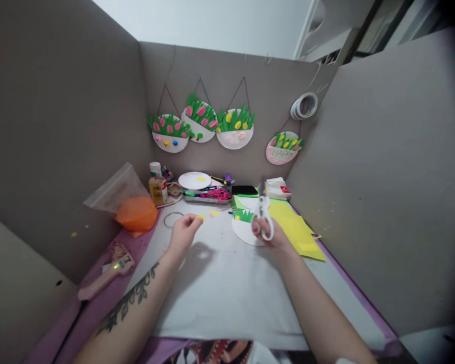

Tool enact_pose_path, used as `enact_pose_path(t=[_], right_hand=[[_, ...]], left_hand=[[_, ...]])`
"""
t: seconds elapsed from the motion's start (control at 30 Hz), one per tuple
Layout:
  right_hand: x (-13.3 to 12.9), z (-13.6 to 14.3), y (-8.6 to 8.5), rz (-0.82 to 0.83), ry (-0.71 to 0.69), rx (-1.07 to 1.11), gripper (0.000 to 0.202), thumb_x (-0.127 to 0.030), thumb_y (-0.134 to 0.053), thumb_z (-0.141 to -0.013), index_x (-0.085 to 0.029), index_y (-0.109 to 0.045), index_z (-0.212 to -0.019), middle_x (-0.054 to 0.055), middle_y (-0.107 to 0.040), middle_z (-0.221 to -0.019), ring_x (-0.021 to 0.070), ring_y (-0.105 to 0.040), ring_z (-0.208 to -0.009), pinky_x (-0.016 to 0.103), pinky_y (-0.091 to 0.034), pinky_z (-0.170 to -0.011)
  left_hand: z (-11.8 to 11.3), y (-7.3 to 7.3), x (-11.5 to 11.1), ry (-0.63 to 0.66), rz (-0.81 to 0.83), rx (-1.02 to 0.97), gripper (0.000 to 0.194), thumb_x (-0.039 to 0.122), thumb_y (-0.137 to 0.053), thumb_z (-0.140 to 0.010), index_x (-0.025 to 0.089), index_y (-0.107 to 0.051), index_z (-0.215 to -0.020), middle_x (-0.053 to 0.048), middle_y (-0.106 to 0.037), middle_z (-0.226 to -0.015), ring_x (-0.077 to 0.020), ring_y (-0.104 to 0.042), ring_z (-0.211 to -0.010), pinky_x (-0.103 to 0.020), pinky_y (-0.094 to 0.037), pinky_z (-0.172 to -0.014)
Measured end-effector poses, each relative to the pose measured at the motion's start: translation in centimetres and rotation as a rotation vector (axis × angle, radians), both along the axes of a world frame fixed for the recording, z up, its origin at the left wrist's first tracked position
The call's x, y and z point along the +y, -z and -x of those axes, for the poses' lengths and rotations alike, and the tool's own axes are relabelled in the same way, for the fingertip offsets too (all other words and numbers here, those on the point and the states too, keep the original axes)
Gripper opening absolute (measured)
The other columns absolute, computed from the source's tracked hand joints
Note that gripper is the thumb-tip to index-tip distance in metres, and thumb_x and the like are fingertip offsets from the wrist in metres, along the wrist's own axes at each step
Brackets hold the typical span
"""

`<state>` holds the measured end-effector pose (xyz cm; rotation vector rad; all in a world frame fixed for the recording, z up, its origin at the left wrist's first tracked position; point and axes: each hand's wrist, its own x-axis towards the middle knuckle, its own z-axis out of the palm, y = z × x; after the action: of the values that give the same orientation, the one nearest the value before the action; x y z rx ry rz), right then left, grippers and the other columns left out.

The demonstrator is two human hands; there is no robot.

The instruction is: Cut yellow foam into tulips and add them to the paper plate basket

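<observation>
Head view: the left hand (185, 228) is pinching what looks like yellow paper (202, 218); the right hand (275, 236) is gripping scissors (264, 208).

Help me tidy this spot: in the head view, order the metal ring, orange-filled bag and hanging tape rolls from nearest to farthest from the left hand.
1. Metal ring: just left of the left hand.
2. Orange-filled bag: farther left, beside the left panel.
3. Hanging tape rolls: high on the right.
</observation>
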<state>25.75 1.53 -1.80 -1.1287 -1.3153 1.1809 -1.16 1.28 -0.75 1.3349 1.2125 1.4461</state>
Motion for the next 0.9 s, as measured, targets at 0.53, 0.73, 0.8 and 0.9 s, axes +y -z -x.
enact_pose_path(t=[0.53, 0.73, 0.8, 0.9], right_hand=[[-4.6, 9.8, 1.0, 0.096, -0.556, -0.188, 0.038, -0.050, -0.056, -0.075, -0.017, -0.042, -0.088, 0.000, -0.054, -0.076, 0.0104, -0.057, -0.056, 0.020, -0.042, -0.045], [-4.6, 10.0, 1.3, 0.130, -0.548, -0.167, 0.034, -0.045, -0.058, -0.074, -0.018, -0.042, -0.086, -0.001, -0.054, -0.074, 0.0101, -0.057, -0.054, 0.020, -0.041, -0.044], [-4.7, 10.1, 1.2, 0.153, -0.541, -0.164, 0.037, -0.048, -0.058, -0.073, -0.018, -0.042, -0.086, 0.000, -0.054, -0.074, 0.0104, -0.057, -0.054, 0.019, -0.040, -0.042], [-4.8, 10.1, 1.1, 0.177, -0.525, -0.168, 0.044, -0.056, -0.056, -0.071, -0.018, -0.042, -0.086, 0.000, -0.054, -0.074, 0.0104, -0.057, -0.054, 0.018, -0.037, -0.040]], left_hand=[[-0.4, -0.1, 0.0, 0.007, 0.120, -0.305, 0.027, 0.039, -0.066, -0.063, 0.013, -0.065, -0.072, -0.004, -0.065, -0.074, -0.0147, -0.059, -0.073, -0.026, -0.048, -0.067], [-0.4, -0.2, 0.1, -0.015, 0.126, -0.323, 0.024, 0.035, -0.067, -0.063, 0.012, -0.064, -0.069, -0.003, -0.063, -0.069, -0.0128, -0.058, -0.069, -0.024, -0.048, -0.066], [-0.4, -0.1, 0.1, -0.014, 0.109, -0.330, 0.023, 0.034, -0.067, -0.063, 0.012, -0.063, -0.067, -0.002, -0.062, -0.067, -0.0113, -0.056, -0.066, -0.024, -0.048, -0.067], [-0.4, 0.2, 0.2, -0.013, 0.090, -0.345, 0.022, 0.033, -0.068, -0.063, 0.012, -0.063, -0.067, 0.000, -0.061, -0.065, -0.0108, -0.056, -0.065, -0.024, -0.047, -0.069]])
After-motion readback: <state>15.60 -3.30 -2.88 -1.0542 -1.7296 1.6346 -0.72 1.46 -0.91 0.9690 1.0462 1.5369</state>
